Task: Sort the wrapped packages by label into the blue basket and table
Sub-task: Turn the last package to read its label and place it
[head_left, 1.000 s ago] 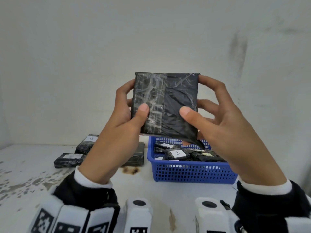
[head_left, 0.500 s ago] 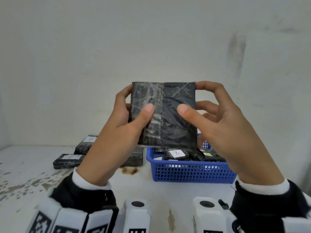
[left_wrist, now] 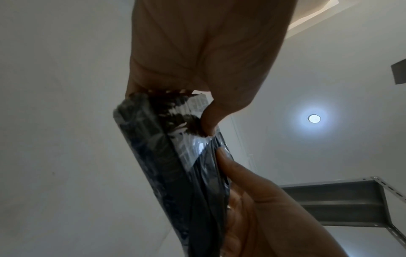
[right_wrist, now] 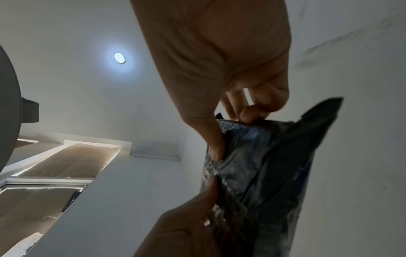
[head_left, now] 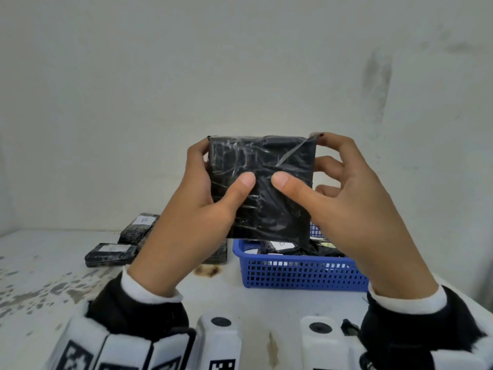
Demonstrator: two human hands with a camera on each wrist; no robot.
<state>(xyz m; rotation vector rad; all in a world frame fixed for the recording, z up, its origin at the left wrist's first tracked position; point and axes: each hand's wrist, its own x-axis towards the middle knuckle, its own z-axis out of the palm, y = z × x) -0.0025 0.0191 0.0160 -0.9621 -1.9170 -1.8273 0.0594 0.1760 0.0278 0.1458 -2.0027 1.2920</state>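
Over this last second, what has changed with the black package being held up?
The black package has come down a little, and both thumbs slid closer together on its facing side. The left hand and right hand still grip it. The blue basket and the packages on the table stayed put.

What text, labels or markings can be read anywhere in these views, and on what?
"B": white label on the far package on the table.
Label on the near package: too faint.
Labels on the packages in the blue basket: blurred.
Held package: no label showing.
Wrist markers: patterns only.
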